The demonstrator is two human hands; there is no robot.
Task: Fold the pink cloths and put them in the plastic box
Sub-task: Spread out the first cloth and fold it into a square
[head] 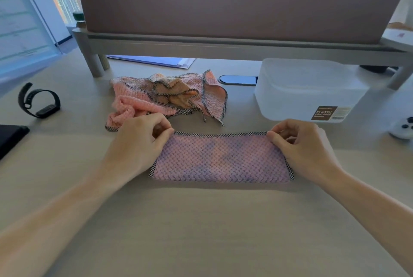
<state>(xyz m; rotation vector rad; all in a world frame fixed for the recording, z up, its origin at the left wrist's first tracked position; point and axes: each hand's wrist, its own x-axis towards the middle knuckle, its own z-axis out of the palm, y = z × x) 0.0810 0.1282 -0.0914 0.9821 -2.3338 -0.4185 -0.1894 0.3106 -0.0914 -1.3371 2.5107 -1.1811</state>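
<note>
The left hand and right hand each pinch a far corner of a half-folded pink cloth on the surface. A crumpled pile waits unfolded; nothing seems boxed in the plastic box yet.

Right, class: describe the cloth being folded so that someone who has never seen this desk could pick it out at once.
Start at the translucent plastic box on the right of the desk. In front of it and to its left, a pink cloth lies flat as a neat rectangle, its far corners pinched by the left hand and right hand. The pink heap behind it is crumpled.
</note>
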